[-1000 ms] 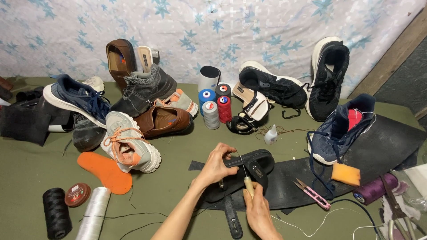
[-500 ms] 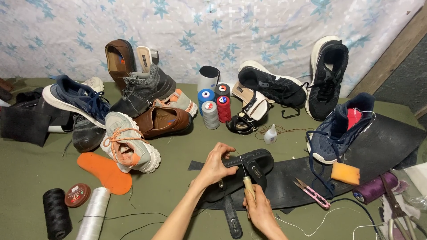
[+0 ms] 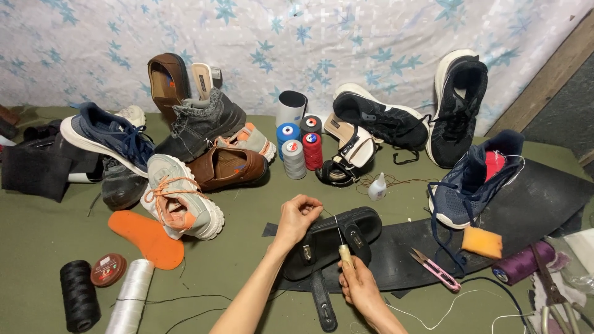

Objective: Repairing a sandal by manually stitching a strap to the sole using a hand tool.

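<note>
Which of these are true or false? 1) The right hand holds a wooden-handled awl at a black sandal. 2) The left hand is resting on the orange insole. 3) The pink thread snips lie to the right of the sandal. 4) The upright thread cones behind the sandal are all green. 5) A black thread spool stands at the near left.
1) True: the right hand holds the awl against the black sandal.
2) False: the left hand pinches thread at the sandal; the orange insole lies apart, to the left.
3) True: the pink snips lie right of the sandal.
4) False: the thread cones are blue, grey and red.
5) True: the black spool stands there.
</note>
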